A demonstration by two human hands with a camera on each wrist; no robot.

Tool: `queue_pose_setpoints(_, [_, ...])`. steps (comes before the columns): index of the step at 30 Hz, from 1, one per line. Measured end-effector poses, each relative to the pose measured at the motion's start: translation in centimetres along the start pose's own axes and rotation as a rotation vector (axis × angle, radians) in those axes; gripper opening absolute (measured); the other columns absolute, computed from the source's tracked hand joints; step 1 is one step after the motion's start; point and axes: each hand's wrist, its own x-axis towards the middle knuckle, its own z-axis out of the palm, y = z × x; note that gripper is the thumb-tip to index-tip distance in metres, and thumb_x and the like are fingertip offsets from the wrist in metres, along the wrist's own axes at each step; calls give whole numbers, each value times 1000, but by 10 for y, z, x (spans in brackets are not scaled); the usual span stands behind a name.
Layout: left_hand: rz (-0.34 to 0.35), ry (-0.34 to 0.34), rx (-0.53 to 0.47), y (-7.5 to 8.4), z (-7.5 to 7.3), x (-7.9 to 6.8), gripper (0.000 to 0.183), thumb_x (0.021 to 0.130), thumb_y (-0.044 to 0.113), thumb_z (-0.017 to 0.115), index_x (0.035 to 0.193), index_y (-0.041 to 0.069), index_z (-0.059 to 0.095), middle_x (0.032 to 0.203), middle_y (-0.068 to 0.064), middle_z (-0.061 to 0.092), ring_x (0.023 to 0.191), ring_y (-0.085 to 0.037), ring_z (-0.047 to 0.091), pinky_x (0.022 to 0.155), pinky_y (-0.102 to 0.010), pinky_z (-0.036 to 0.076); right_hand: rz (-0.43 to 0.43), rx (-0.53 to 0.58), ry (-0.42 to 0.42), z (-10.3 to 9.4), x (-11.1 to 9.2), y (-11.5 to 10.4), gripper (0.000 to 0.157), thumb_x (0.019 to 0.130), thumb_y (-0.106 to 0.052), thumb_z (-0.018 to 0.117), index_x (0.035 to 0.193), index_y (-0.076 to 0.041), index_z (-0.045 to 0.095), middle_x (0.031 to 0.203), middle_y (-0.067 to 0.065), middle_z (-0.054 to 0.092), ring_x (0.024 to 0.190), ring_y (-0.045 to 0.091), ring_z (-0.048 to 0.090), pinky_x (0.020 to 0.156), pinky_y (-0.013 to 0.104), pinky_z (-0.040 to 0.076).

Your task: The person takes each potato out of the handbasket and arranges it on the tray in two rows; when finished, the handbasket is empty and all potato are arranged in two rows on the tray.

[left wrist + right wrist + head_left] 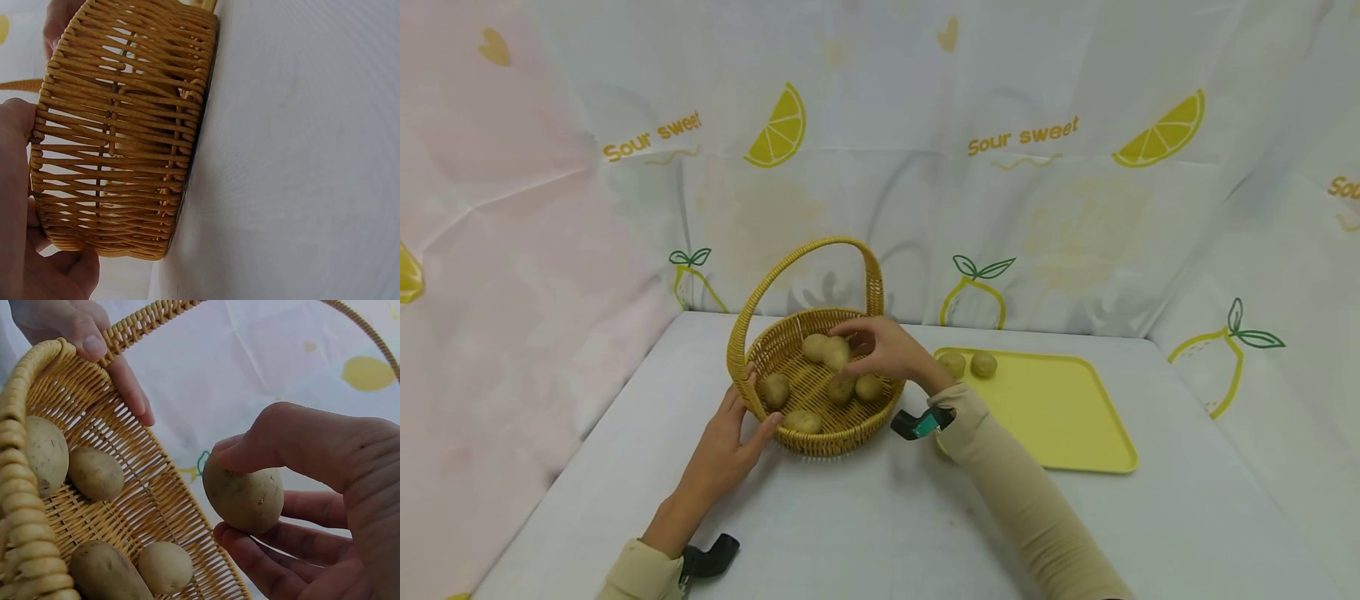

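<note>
A round wicker basket with a tall arched handle stands on the white table, several potatoes lying inside. My left hand holds the basket's near left rim, the thumb over the edge and the fingers along the outer wall. Over the basket's right half, my right hand pinches a potato between thumb and fingers. In the right wrist view this potato is above the rim level of the woven wall. Among the potatoes in the basket are one at the left and one by the near wall.
To the basket's right lies a yellow rectangular tray, partly covered by my right forearm. Two potatoes sit at its far left corner. A white cloth backdrop printed with lemons hangs behind and beside the table.
</note>
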Motion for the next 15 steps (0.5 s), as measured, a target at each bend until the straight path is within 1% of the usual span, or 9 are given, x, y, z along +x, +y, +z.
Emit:
queue_pose_setpoints(3, [3,4,-1,1,0,0,75,105,26,65,163,-1,27,168,-18,26,150,-39,29,116,-55,31,13,-4,27,0,-7,-1,54,79,3,84,130,6,67,128,14,66,108,25,67,95,36,55])
queue_pose_setpoints(7, [-9,2,-6,3,0,0,75,105,27,65,163,-1,27,168,-18,25,151,-40,27,114,-62,31,10,-37,44,-1,-15,-2,54,78,0,84,130,4,68,126,13,67,107,24,67,94,35,55])
queue_pose_setpoints(11, [-12,3,-15,3,-1,0,75,105,27,65,163,-1,27,167,-18,26,150,-42,28,112,-65,31,21,-62,57,-3,-23,-4,56,79,-3,85,131,3,68,124,11,67,107,23,67,94,35,55])
queue_pose_setpoints(15, [-10,5,-14,2,0,1,75,105,27,65,163,-1,27,167,-19,26,150,-43,28,112,-66,32,42,-48,80,-6,-31,-5,59,79,-5,87,134,5,66,124,11,68,107,23,67,93,35,55])
